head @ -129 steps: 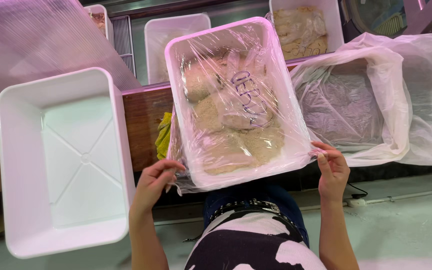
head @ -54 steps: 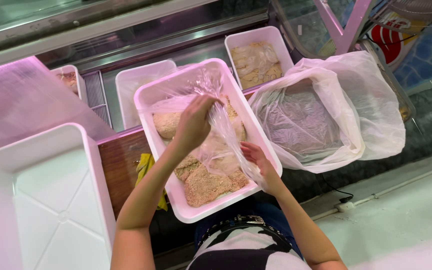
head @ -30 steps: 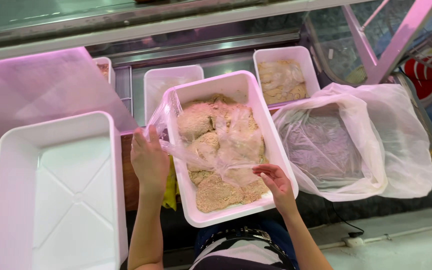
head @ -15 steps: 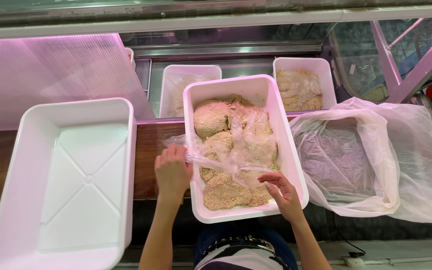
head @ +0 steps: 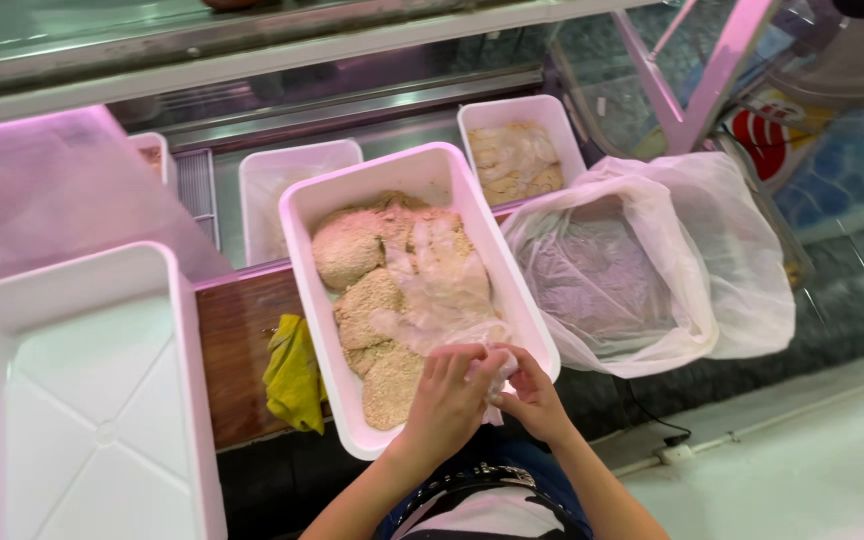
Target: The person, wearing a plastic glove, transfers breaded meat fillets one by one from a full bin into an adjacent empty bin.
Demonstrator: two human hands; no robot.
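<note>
Head view: my left hand (head: 449,392) and right hand (head: 532,392) meet at the near rim of the tub (head: 512,290), fingers pinched on crumpled clear film (head: 442,290) that trails over rough, crumbed cutlets (head: 352,250). Left: yellow cloth (head: 292,372), smooth empty white tray (head: 167,330). Right: bag-lined bin (head: 652,290). Beyond: two smaller tubs.

We see clear plastic wrap (head: 442,300) lying crumpled over the breaded pieces in the middle white tray (head: 392,175), its near end gathered at the tray's front rim. Just right of that tray a container lined with a loose translucent plastic bag (head: 652,270) stands open. Beyond it, behind glass at upper right, a red and white printed package (head: 762,135) shows only partly.
</note>
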